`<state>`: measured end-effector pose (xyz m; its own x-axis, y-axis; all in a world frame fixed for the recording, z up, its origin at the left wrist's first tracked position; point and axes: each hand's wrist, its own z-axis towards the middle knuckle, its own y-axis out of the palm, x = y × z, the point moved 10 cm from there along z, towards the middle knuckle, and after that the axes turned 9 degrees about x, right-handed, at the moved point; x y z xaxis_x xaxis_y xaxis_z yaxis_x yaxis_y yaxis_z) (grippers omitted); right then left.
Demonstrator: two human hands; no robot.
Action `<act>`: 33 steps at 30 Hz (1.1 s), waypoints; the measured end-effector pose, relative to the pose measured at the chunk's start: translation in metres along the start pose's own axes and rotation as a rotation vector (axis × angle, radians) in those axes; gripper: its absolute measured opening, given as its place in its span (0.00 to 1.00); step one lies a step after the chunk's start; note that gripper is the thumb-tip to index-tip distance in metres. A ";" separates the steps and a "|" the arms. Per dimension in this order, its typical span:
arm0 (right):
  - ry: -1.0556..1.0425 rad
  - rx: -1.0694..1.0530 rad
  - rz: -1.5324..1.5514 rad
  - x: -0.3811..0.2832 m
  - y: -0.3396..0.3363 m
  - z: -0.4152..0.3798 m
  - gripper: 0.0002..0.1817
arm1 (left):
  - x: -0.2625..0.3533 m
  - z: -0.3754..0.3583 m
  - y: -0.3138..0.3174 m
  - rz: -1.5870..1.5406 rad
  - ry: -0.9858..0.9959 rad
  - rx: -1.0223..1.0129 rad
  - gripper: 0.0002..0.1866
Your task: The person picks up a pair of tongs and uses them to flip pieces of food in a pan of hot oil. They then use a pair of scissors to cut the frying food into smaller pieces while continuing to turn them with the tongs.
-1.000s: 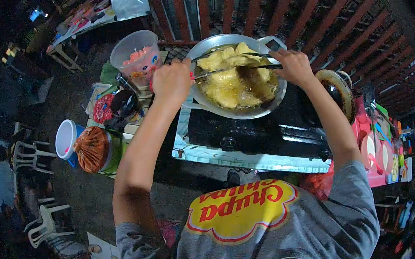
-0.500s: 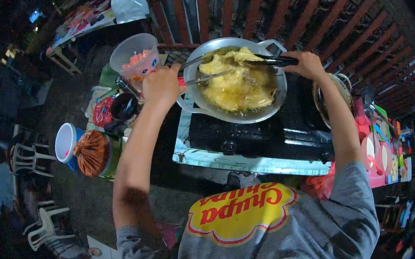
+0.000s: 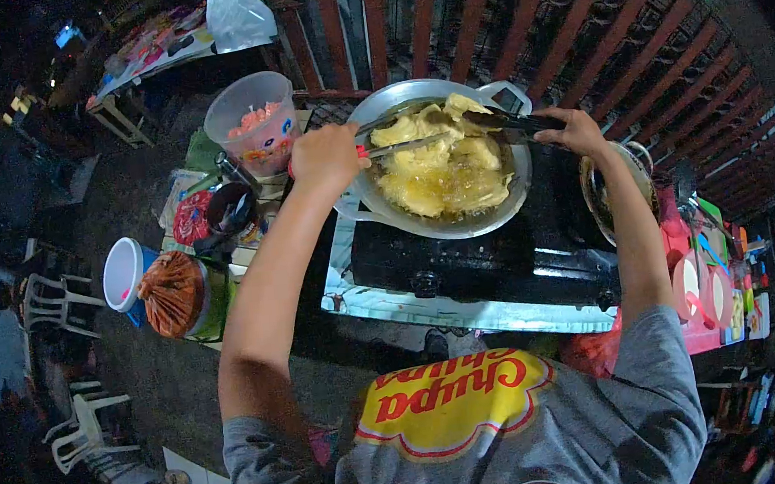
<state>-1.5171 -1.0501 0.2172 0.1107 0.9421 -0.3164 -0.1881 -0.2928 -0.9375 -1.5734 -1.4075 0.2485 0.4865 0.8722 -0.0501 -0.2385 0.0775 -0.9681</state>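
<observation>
A wide metal wok (image 3: pixel 385 214) of bubbling oil sits on the black stove, with yellow battered pieces of food (image 3: pixel 442 177) in it. My left hand (image 3: pixel 330 159) is closed around metal tongs (image 3: pixel 402 147) with a red grip, whose arms reach over the food from the left. On the opposite side, my right hand (image 3: pixel 571 131) grips black tongs (image 3: pixel 515 122). Their tips meet a yellow piece (image 3: pixel 466 106) near the wok's far rim. Whether either pair squeezes the food is hard to see.
The black stove (image 3: pixel 482 266) stands on a light-coloured table. Left of it are a clear bucket with pink contents (image 3: pixel 253 125), a dark cup (image 3: pixel 230 208) and a tied orange bag (image 3: pixel 173 288). A second pan (image 3: pixel 618 189) is at right, beside pink dishes. A slatted fence (image 3: pixel 499 39) rises behind.
My left hand has moved right, bringing its tongs further over the wok. The food pieces have shifted in the oil. My right hand stays about where it was. The view has tilted slightly.
</observation>
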 end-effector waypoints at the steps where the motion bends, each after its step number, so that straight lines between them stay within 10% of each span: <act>1: 0.056 -0.039 0.031 0.000 0.002 -0.003 0.27 | -0.001 -0.001 0.000 0.004 -0.012 -0.016 0.26; 33: 0.180 -0.037 0.656 0.060 0.043 -0.018 0.28 | 0.039 0.017 0.012 -0.041 0.046 -0.081 0.19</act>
<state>-1.5014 -1.0094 0.1550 0.1464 0.5269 -0.8372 -0.2391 -0.8024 -0.5468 -1.5714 -1.3643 0.2388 0.5326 0.8461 -0.0193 -0.1501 0.0720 -0.9861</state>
